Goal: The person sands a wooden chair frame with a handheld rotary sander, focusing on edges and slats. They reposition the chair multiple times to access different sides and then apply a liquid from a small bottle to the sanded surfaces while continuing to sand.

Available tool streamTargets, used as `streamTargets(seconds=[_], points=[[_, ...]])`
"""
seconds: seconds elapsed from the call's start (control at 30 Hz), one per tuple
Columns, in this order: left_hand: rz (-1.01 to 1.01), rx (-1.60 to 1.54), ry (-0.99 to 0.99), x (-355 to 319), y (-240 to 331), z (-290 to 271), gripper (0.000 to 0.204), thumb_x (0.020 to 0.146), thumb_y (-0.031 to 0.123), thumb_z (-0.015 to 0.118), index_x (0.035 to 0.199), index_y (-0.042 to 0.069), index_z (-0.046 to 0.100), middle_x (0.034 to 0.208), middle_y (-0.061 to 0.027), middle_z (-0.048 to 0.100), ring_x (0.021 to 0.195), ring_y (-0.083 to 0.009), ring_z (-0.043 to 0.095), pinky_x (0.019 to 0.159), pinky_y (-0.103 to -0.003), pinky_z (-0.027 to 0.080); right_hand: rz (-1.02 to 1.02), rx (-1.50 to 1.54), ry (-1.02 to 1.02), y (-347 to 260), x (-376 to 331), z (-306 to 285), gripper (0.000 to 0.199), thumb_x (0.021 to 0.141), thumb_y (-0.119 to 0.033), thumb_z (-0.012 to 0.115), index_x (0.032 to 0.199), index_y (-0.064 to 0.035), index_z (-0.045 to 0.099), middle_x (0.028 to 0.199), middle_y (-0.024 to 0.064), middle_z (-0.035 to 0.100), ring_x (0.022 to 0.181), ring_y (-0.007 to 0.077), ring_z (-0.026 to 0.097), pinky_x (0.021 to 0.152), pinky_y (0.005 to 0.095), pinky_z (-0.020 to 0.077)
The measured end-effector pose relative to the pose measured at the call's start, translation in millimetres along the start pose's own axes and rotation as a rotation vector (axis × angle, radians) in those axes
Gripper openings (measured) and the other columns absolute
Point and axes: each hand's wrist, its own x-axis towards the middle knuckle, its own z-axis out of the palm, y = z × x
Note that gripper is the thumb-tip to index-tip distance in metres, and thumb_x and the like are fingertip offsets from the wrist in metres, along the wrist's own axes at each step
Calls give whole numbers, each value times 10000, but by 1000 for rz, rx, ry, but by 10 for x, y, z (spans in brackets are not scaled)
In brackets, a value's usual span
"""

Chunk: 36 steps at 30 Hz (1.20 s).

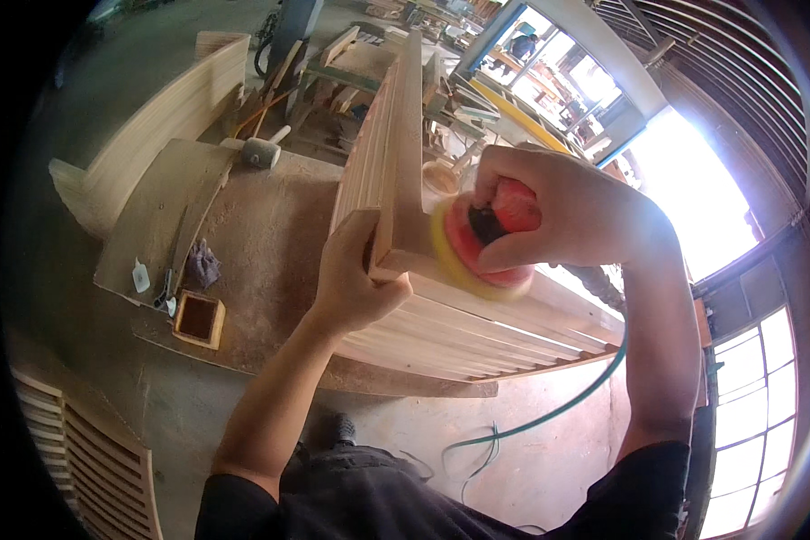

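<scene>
the pale slatted wooden panel (396, 144) is bare, unfinished timber, matt and smooth-looking along its ribs. the round red plastic sander (495, 236) has a slight sheen, and its yellow pad (443, 250) looks like soft, dull foam. the brown wooden worktop (270, 234) is rough and dusty; near its left edge sit a small open wooden box (198, 319) and a crumpled grey cloth (203, 263).

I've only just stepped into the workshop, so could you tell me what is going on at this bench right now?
A person is sanding a slatted wooden frame that stands tilted on a dusty workbench. Their left hand grips the frame's lower corner, while the right hand presses a red handheld sander with a yellow pad against the corner's side face. A green hose trails below toward the floor. A mallet and a small open wooden box lie on the bench to the left.
</scene>
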Motion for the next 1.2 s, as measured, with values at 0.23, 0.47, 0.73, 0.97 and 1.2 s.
streamTargets(seconds=[0.23, 0.47, 0.73, 0.97, 1.2], points=[[72, -75, 129, 37, 68, 107, 356, 733, 6, 688, 1083, 33, 626, 982, -145, 681, 891, -310, 698, 798, -377, 545, -241, -55, 128, -30, 27, 126, 548, 769, -397, 907, 1157, -93, 666, 1058, 140, 726, 978, 301, 731, 852, 422, 595], [35, -50, 115, 0, -10, 94, 383, 741, 19, 733, 1110, 25, 631, 1005, -142, 690, 892, -290, 706, 803, -380, 551, -204, -86, 105, 110, -321, 158, 527, 762, -373, 901, 1138, -104, 648, 1015, 139, 701, 997, 322, 710, 894, 444, 562], [27, -146, 121, -9, -29, 132, 346, 731, -10, 666, 1073, 26, 622, 962, -147, 669, 867, -284, 688, 799, -370, 548, -320, -139, 153, -47, -246, 197, 521, 769, -343, 892, 1129, -63, 640, 985, 148, 692, 959, 337, 710, 840, 456, 572], [3, -61, 96, -5, 3, 94, 371, 717, 5, 715, 1075, 27, 617, 969, -126, 677, 884, -268, 691, 802, -357, 541, -245, -114, 75, -66, -238, 100, 530, 777, -311, 896, 1163, -62, 632, 1044, 169, 701, 973, 348, 713, 855, 442, 573], [11, -115, 132, -31, 5, 105, 389, 714, 5, 716, 1090, 22, 621, 1004, -136, 680, 886, -288, 693, 807, -362, 542, -193, -122, 79, 223, -393, 124, 530, 733, -390, 902, 1122, -92, 702, 1062, 107, 661, 1010, 271, 663, 867, 395, 536]])
